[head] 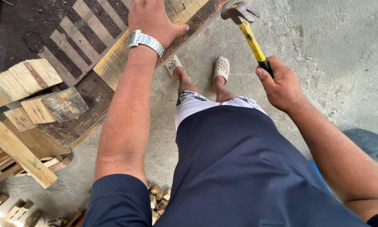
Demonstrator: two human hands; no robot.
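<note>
My right hand (pixel 281 86) grips the black-and-yellow handle of a claw hammer (pixel 244 23), whose rusty head is raised over the concrete floor. My left hand (pixel 152 19), a metal watch on its wrist, rests palm down on the edge of a long pale wooden plank (pixel 113 63). The plank belongs to a wooden pallet (pixel 71 38) lying flat at the upper left. My feet in pale perforated clogs (pixel 221 67) stand on the floor between the two hands.
Loose wood blocks (pixel 46 98) are stacked on the pallet at the left. A slanted timber (pixel 17 153) and more slats lie at the lower left. Small wood offcuts (pixel 158 197) sit on the floor beneath me. A dark object (pixel 371 145) lies at the right.
</note>
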